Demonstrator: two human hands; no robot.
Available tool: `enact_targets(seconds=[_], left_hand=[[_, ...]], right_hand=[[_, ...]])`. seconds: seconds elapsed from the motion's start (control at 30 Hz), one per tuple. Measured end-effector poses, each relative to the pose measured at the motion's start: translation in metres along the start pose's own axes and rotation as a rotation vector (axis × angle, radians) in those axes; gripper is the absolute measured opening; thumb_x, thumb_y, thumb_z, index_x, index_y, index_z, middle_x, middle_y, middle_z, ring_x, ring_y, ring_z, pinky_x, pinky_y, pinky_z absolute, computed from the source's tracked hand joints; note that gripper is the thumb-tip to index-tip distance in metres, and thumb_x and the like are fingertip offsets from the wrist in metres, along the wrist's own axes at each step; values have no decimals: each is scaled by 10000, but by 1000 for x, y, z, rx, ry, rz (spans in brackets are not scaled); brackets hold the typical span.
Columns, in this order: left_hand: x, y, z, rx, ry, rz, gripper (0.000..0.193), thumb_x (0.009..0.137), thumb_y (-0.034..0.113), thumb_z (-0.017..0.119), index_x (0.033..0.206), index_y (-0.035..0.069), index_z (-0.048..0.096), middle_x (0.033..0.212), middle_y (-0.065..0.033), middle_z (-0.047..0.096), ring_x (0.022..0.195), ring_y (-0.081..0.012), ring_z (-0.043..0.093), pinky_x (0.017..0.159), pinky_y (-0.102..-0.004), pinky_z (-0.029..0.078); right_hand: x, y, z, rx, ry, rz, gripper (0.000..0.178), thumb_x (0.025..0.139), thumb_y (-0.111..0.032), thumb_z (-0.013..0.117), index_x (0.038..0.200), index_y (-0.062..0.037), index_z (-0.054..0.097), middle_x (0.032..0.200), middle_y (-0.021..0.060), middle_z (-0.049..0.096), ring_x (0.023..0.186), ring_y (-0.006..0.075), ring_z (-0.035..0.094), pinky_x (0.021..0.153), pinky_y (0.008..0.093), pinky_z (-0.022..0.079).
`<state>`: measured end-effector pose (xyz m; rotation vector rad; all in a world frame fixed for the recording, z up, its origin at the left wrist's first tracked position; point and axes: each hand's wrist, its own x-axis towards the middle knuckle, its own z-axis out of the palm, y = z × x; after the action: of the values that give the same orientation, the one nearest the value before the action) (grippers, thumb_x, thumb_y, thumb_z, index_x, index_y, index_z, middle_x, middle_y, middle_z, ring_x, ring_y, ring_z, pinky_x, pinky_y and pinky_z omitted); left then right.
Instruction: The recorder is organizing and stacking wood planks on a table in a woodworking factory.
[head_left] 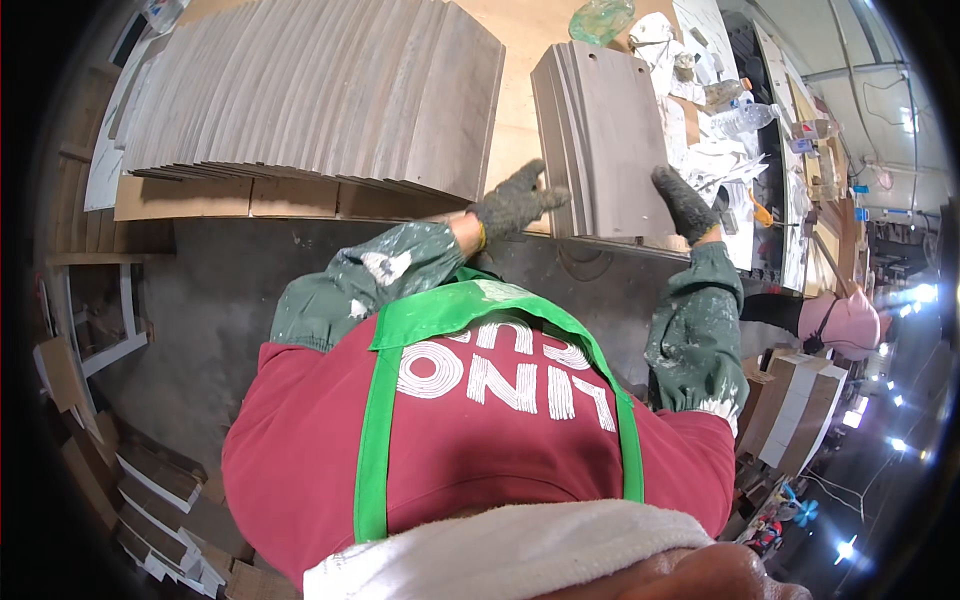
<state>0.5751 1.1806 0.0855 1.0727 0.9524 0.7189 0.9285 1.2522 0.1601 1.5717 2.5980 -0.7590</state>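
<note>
A small stack of grey-brown flat tiles leans on the table in front of me; two small holes show near the top tile's far edge. My left hand, in a dark, dusty glove, is at the stack's near left side, its fingers apart and the fingertips at the tile edges. At the near right corner is my right hand, gloved too, fingers stretched along the top tile's edge; whether it presses on the tile is hard to tell. Farther left stands a long row of similar tiles, packed closely on edge.
Brown board covers the table between the tile groups. Right of the small stack lie crumpled white paper, plastic bottles and a green plastic bag. Another person in pink is at the far right, near cardboard boxes.
</note>
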Motion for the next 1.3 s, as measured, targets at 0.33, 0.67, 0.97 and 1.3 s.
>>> enact_targets(seconds=[0.33, 0.67, 0.97, 1.3], left_hand=[[44, 37, 27, -268, 219, -26, 735, 764, 368, 679, 1249, -64, 336, 1040, -161, 589, 978, -186, 576, 760, -286, 506], [51, 17, 21, -542, 182, 52, 402, 861, 118, 572, 1200, -42, 427, 1041, -131, 607, 963, -185, 596, 840, -290, 486], [32, 44, 32, -558, 279, -24, 477, 941, 54, 350, 1346, -68, 130, 1193, -242, 510, 1098, -291, 535, 981, -374, 419], [25, 4, 9, -369, 86, 77, 447, 923, 33, 397, 1330, -60, 237, 1213, -238, 495, 1123, -272, 517, 987, -341, 408]], right_hand=[[24, -27, 44, 1048, 106, 675, 842, 814, -708, 329, 1250, 2, 447, 1113, 128, 557, 972, 157, 542, 707, 256, 477], [28, -75, 35, 1310, 152, 481, 725, 861, -598, 393, 1320, -37, 361, 1226, 119, 484, 1050, 183, 508, 841, 292, 456], [31, -74, 44, 1231, 183, 465, 643, 917, -505, 378, 1320, -6, 339, 1266, 117, 449, 1090, 172, 486, 897, 288, 440], [16, -121, 74, 1186, 142, 334, 625, 922, -490, 380, 1314, -4, 347, 1260, 118, 453, 1089, 169, 486, 895, 282, 440]])
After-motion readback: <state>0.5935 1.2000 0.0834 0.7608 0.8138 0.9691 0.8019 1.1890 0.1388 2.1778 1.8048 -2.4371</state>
